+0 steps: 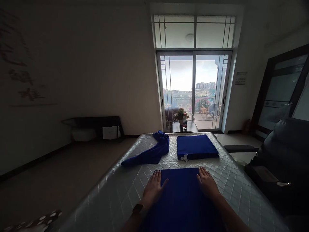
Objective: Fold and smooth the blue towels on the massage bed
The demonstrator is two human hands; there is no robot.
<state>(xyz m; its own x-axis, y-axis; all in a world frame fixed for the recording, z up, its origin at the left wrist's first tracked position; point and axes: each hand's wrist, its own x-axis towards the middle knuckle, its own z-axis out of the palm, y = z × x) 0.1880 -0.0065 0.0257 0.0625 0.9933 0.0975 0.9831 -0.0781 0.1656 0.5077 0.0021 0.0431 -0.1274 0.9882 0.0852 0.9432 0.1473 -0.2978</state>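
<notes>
Here, left hand [153,187] and right hand [208,184] lie flat, unclenched, fingers [158,176] forward, on the nearest blue cloth [181,196].

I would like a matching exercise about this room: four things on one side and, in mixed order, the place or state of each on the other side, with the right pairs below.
Things
1. Left hand
2. Folded blue cloth
3. Rumpled blue cloth
4. Potted plant

Places and states
A. Lying loose, with a long narrow end pointing left
B. In front of the glass doors
C. At the left edge of the near blue cloth
D. Squared into layers, a white tag at its near side

Right pairs: 1-C, 2-D, 3-A, 4-B
</notes>
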